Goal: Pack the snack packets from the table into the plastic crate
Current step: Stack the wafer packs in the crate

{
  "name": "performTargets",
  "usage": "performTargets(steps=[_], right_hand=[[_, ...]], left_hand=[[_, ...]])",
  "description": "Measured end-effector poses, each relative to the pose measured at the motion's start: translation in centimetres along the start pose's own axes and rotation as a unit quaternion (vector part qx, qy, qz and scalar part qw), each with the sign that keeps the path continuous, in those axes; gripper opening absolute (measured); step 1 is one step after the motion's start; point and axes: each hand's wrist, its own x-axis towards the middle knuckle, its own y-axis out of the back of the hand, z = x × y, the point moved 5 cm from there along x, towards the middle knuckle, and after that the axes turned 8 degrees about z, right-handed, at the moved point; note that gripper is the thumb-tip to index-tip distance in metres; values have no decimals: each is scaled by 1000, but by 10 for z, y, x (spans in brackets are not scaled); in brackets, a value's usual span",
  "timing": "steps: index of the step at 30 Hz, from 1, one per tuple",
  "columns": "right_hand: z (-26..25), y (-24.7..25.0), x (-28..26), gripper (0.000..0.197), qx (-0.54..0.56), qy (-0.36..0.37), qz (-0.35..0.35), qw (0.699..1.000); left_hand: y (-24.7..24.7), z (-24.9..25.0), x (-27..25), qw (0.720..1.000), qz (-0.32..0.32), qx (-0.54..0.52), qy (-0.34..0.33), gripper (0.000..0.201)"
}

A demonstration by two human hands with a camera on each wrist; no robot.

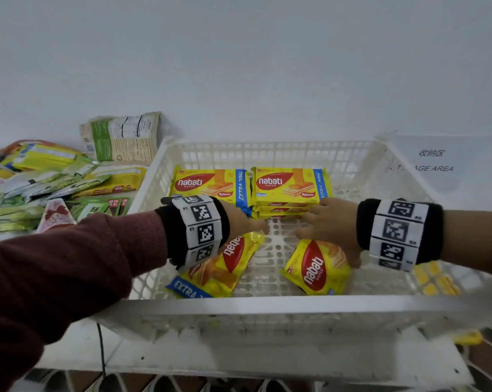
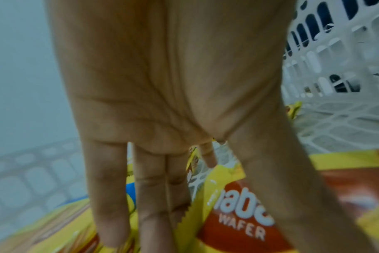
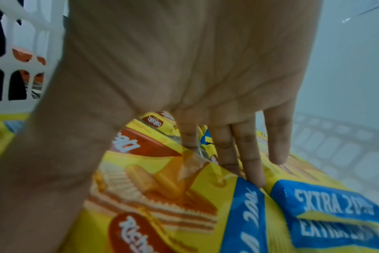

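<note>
Wafer packets (image 1: 318, 267) under both hands, in crate (image 1: 267, 302)

A: What can you actually read in there?

B: Mostly "nabati WAFER" — white letters on a red oval, on the yellow wafer packets (image 1: 209, 185) in the white crate (image 1: 267, 302). The back right stack (image 1: 288, 185) has it too, plus a small red "Richeese" badge.

A: And the blue strip?

B: "EXTRA 20%" in the right wrist view (image 3: 333, 202); the packet at front left (image 1: 211, 271) shows just "EXTRA".

A: Anything off the packets?

B: A paper sign (image 1: 434, 161) on the wall, right — Chinese characters "收纳区" over partly hidden English, "AGE AREA". The beige pouch (image 1: 123, 138) has print too small to read.
</note>
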Motion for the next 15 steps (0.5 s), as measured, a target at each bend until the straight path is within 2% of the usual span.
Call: performTargets(steps=[3, 4, 7, 10, 15], right_hand=[[-1, 0, -3, 102, -5, -20, 0, 1000], [0, -1, -4, 100, -1, -28, -3, 1000], [4, -6, -5, 93, 45, -57, -26, 997], [5, -13, -6, 83, 90, -81, -64, 991], [1, -22, -4, 83, 99, -100, -89, 986]], left_hand=[[2, -3, -3, 999, -36, 11, 11, 89], [3, -4, -3, 999, -50, 14, 15, 89], [8, -5, -4, 997, -63, 36, 20, 70], [16, -10, -4, 999, -33, 19, 22, 53], [40, -38, -19, 993, 66, -61, 74, 35]])
